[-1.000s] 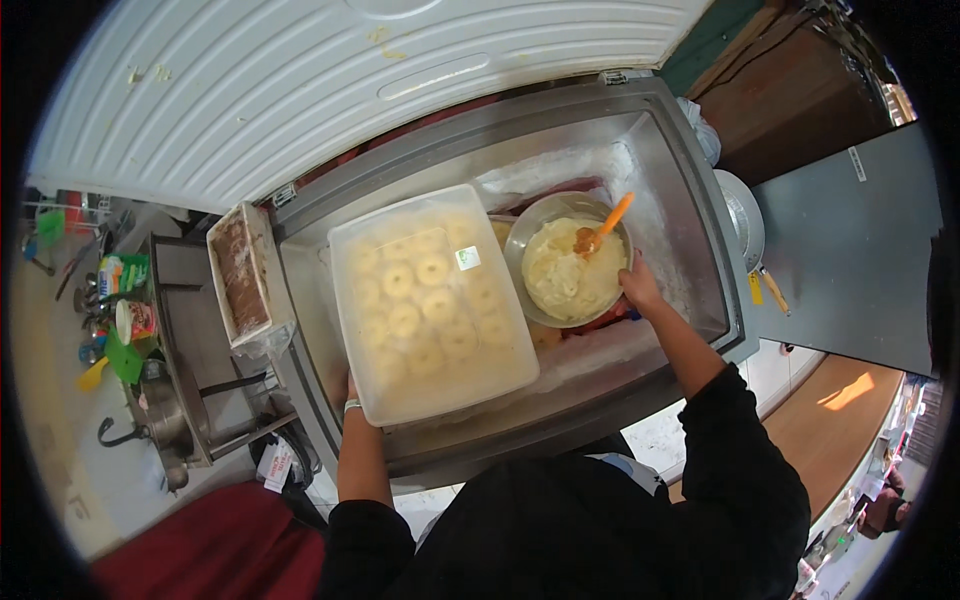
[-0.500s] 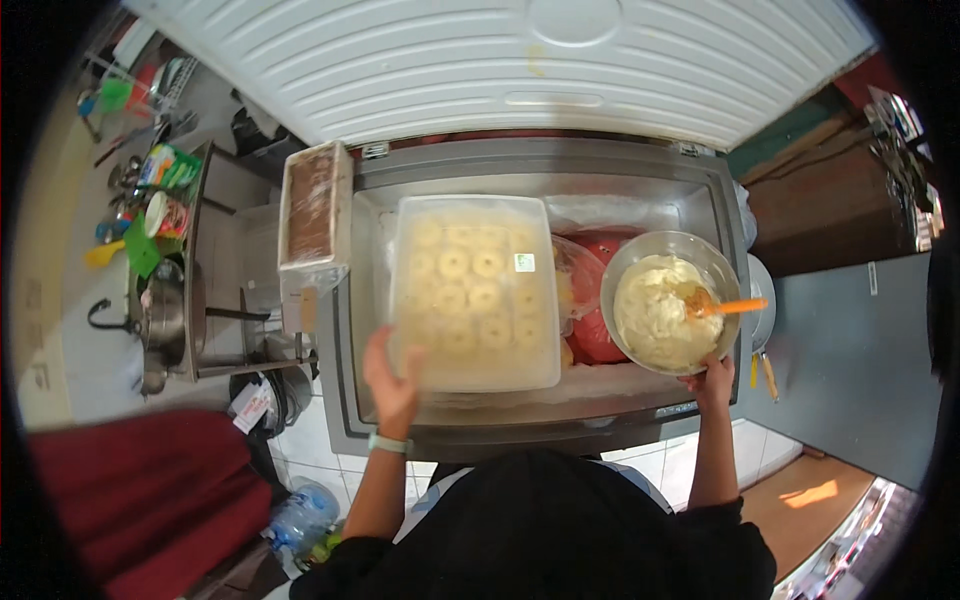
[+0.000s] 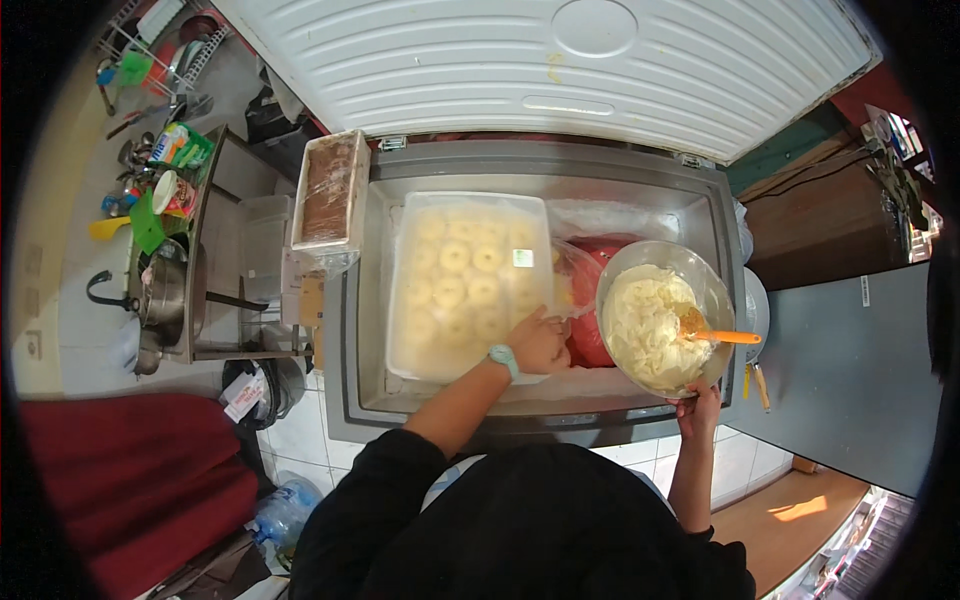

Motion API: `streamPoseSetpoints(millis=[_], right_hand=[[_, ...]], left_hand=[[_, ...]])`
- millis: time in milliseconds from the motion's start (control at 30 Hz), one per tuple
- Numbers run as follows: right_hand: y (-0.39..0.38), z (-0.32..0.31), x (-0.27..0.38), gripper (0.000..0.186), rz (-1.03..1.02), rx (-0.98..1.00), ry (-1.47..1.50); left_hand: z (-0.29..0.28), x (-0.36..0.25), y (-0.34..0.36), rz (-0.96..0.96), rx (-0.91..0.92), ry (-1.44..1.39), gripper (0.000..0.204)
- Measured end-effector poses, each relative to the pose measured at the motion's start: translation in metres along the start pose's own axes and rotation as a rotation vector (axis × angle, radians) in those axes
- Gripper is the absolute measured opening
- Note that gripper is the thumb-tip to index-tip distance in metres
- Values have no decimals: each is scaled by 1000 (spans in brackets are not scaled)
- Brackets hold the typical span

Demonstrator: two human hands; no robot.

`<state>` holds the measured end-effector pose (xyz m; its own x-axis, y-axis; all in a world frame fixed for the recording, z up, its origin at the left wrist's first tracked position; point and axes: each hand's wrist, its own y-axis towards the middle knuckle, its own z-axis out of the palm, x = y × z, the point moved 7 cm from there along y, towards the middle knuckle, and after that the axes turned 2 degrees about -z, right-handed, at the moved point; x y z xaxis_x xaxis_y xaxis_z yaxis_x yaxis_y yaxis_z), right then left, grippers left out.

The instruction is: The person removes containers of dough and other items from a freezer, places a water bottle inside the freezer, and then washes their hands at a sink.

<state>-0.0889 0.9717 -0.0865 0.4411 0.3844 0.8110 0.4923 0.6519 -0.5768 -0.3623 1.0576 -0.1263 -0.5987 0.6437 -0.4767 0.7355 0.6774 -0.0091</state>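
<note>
A steel mixing bowl [image 3: 722, 285] of pale, creamy batter is tilted over the right part of an open chest freezer [image 3: 480, 160]. My right hand [image 3: 700, 402] grips its near rim from below. An orange-handled spatula [image 3: 730, 337] rests in the batter with an amber-brown smear around its head. My left hand [image 3: 540, 342] lies at the right edge of a lidded translucent container [image 3: 420, 360], fingers apart, some fingertips hard to see. Rows of ring-shaped doughnuts show through the lid. Beside that hand is a red bag [image 3: 592, 345], partly covered by clear plastic and the bowl.
The white freezer lid [image 3: 590, 75] stands raised at the back. A plastic-wrapped box of brown contents [image 3: 328, 190] sits on the freezer's left rim. Farther left, a metal rack [image 3: 225, 190] holds pots and utensils. A grey panel [image 3: 850, 370] stands to the right.
My left hand has moved right, from the container's near left corner to its right edge. The bowl has tilted more toward me, with my right hand still on its rim.
</note>
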Motion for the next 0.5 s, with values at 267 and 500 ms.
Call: streamPoseSetpoints(millis=[267, 500], right_hand=[[-16, -35, -1, 24, -40, -59, 27], [-32, -63, 0, 35, -51, -70, -3]], left_hand=[[-6, 38, -27, -214, -136, 126, 19], [-14, 36, -27, -66, -236, -27, 22]])
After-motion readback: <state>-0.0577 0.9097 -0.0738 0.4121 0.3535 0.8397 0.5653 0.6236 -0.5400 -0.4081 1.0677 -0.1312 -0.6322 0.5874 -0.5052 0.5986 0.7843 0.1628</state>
